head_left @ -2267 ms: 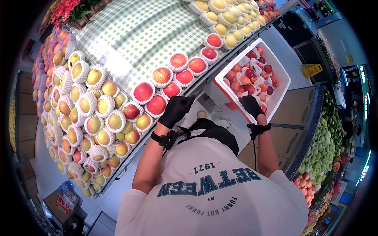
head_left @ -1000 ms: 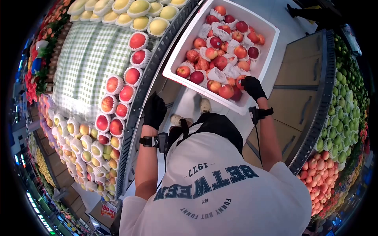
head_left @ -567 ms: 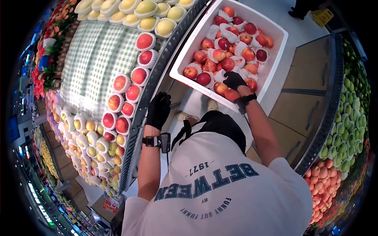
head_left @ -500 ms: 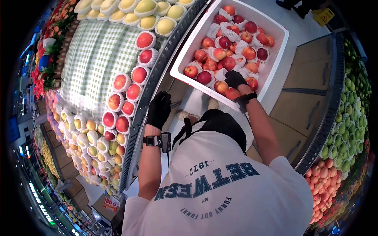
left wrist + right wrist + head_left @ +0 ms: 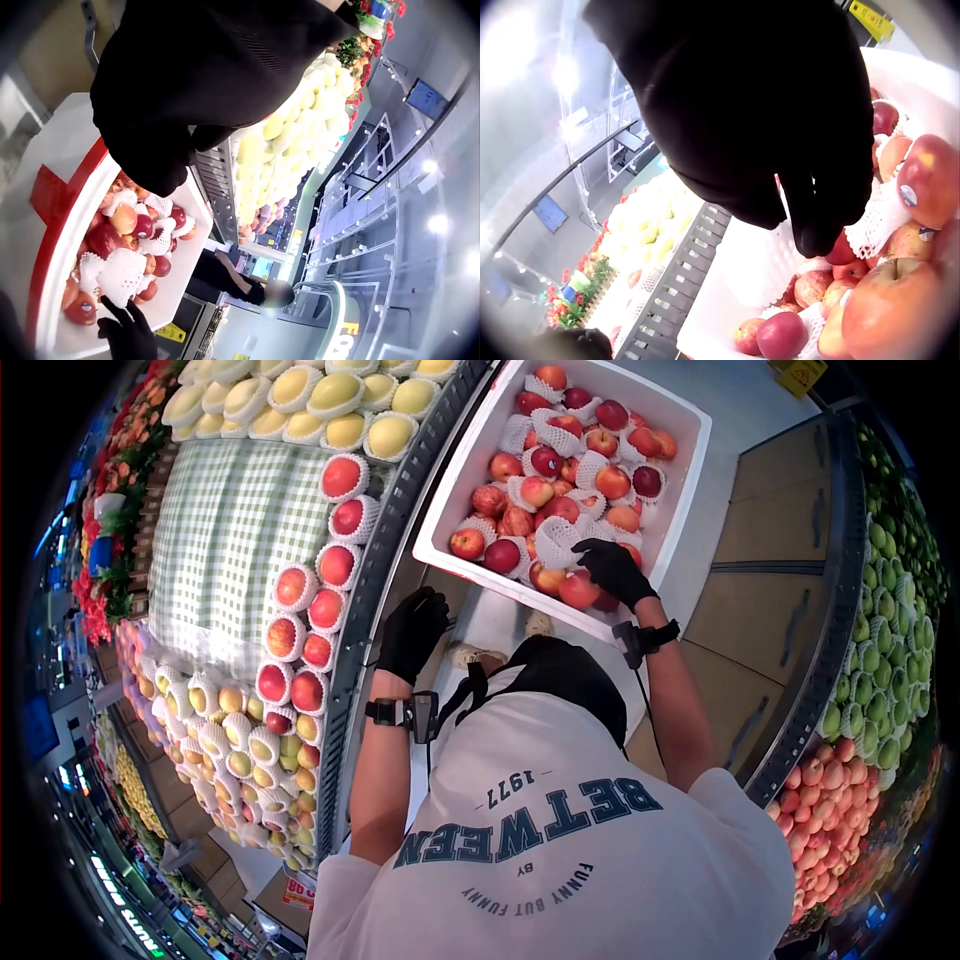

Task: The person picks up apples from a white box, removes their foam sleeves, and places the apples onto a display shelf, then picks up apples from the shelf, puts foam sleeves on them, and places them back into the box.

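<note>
Red and orange apples, some in white foam nets, fill a white foam box. The gloved right hand is over the near part of the box and pinches a white foam net between thumb and fingers. The right wrist view shows that net below the right hand's fingertips; whether it holds fruit cannot be told. My left hand, also in a black glove, hangs beside the display shelf's edge, its fingers loosely curled and holding nothing.
Left of the box is a display shelf with netted apples beside a green checked cloth and yellow fruit beyond. Green fruit and peach-coloured fruit are at the right. A yellow floor sign stands beyond.
My right hand, earlier reaching down among the apples, has drawn up and slightly back with the foam net at its fingertips. The left hand has hardly moved. The head view has shifted slightly.
</note>
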`<action>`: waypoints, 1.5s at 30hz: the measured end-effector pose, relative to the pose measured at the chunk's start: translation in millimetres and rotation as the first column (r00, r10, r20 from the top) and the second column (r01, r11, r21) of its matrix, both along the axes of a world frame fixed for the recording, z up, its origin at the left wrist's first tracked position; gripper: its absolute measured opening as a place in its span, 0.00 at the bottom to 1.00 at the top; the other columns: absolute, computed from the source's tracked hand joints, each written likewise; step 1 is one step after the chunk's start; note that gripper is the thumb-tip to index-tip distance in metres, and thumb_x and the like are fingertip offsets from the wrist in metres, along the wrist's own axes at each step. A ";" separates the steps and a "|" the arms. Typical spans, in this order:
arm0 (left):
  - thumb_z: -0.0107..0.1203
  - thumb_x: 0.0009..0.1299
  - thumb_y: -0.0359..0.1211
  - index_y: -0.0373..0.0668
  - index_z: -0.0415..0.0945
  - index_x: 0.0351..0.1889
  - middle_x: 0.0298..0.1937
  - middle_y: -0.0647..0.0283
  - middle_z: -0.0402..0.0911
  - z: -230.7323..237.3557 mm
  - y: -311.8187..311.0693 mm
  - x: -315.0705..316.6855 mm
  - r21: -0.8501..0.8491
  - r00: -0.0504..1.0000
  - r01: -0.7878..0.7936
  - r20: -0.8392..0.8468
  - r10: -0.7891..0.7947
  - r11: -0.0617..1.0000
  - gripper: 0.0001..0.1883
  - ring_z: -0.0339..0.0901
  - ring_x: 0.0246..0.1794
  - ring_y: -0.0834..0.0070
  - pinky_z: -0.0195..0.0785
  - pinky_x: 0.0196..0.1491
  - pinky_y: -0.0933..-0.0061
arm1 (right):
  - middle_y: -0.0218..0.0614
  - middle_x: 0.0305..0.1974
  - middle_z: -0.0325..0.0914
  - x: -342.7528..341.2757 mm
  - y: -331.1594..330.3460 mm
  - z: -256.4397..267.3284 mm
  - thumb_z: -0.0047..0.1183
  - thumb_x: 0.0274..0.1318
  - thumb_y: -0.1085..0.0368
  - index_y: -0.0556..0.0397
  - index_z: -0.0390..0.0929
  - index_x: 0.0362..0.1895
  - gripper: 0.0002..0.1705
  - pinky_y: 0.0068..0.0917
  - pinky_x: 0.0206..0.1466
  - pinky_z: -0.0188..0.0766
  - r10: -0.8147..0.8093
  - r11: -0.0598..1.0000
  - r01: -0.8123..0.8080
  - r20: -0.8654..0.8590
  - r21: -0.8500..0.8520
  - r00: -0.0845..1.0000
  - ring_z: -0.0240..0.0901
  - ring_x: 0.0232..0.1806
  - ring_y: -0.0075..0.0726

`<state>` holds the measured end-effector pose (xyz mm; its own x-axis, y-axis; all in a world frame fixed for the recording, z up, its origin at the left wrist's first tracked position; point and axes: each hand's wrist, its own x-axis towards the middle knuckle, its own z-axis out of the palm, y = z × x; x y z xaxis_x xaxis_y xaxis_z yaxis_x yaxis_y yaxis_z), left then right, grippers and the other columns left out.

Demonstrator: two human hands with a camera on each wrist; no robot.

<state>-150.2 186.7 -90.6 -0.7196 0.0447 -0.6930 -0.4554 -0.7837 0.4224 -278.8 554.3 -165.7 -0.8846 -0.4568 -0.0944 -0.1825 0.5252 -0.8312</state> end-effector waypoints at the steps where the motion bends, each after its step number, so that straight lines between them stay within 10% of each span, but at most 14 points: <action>1: 0.45 0.74 0.37 0.40 0.75 0.50 0.46 0.54 0.81 1.9 5.9 -2.9 -0.018 1.000 0.001 0.011 -0.001 1.000 0.14 0.79 0.45 0.61 0.74 0.47 0.65 | 0.42 0.41 0.82 2.2 2.9 6.1 0.54 0.54 0.63 0.53 0.80 0.42 0.13 0.32 0.50 0.73 -0.055 0.997 0.058 0.046 -0.059 0.997 0.78 0.44 0.45; 7: 0.48 0.72 0.33 0.37 0.73 0.53 0.54 0.51 0.78 3.1 32.3 -19.5 -0.072 0.986 0.140 -0.081 -0.146 0.988 0.15 0.77 0.51 0.60 0.73 0.54 0.63 | 0.39 0.38 0.81 5.8 32.9 31.6 0.53 0.56 0.59 0.51 0.78 0.37 0.11 0.34 0.44 0.74 -0.428 0.902 0.431 0.145 0.006 0.892 0.79 0.39 0.45; 11: 0.51 0.71 0.32 0.37 0.73 0.55 0.53 0.55 0.78 -1.9 63.2 -41.3 -0.319 0.947 0.290 -0.039 -0.318 0.902 0.16 0.78 0.50 0.64 0.73 0.54 0.66 | 0.39 0.35 0.80 17.6 57.5 35.0 0.57 0.52 0.64 0.50 0.76 0.40 0.10 0.34 0.42 0.74 -0.522 0.851 0.525 -0.083 0.015 0.849 0.79 0.36 0.43; 20: 0.70 0.54 0.40 0.40 0.66 0.63 0.57 0.52 0.75 -51.4 175.4 -82.8 -0.963 0.431 0.265 0.079 -0.899 0.042 0.39 0.73 0.58 0.61 0.67 0.59 0.67 | 0.41 0.31 0.80 57.3 88.6 50.4 0.61 0.48 0.65 0.51 0.71 0.48 0.21 0.35 0.38 0.76 -0.687 0.722 0.692 0.132 0.008 0.715 0.79 0.32 0.42; 29: 0.72 0.45 0.49 0.44 0.64 0.57 0.53 0.46 0.73 -116.2 235.4 -103.2 -0.806 0.081 0.209 0.578 -0.812 -0.553 0.43 0.75 0.53 0.50 0.72 0.52 0.55 | 0.45 0.35 0.81 97.7 102.3 65.4 0.57 0.54 0.59 0.57 0.77 0.42 0.16 0.36 0.41 0.74 -0.697 0.710 0.697 -0.037 0.098 0.716 0.79 0.36 0.48; 38: 0.70 0.44 0.52 0.38 0.68 0.49 0.40 0.48 0.81 -103.9 235.5 -105.8 -0.830 0.183 0.189 0.555 -0.811 -0.525 0.40 0.80 0.44 0.52 0.74 0.47 0.57 | 0.48 0.35 0.80 110.3 116.1 74.6 0.56 0.54 0.60 0.57 0.77 0.40 0.14 0.37 0.41 0.73 -0.714 0.698 0.713 -0.004 0.073 0.700 0.77 0.37 0.51; 41: 0.70 0.43 0.54 0.38 0.69 0.47 0.41 0.48 0.82 -91.4 224.3 -116.3 -0.858 0.223 0.306 0.487 -0.845 -0.413 0.40 0.80 0.45 0.51 0.74 0.46 0.58 | 0.48 0.35 0.80 100.5 119.2 69.0 0.55 0.54 0.61 0.58 0.76 0.41 0.14 0.37 0.41 0.73 -0.673 0.734 0.674 -0.042 0.090 0.738 0.78 0.37 0.52; 45: 0.72 0.46 0.54 0.37 0.70 0.55 0.49 0.53 0.79 -56.3 200.7 -123.6 -0.956 0.465 0.291 0.120 -0.877 0.024 0.43 0.79 0.48 0.62 0.73 0.48 0.62 | 0.48 0.35 0.80 79.5 104.9 63.4 0.54 0.55 0.60 0.57 0.77 0.42 0.15 0.37 0.42 0.73 -0.662 0.747 0.665 0.084 -0.006 0.745 0.78 0.38 0.52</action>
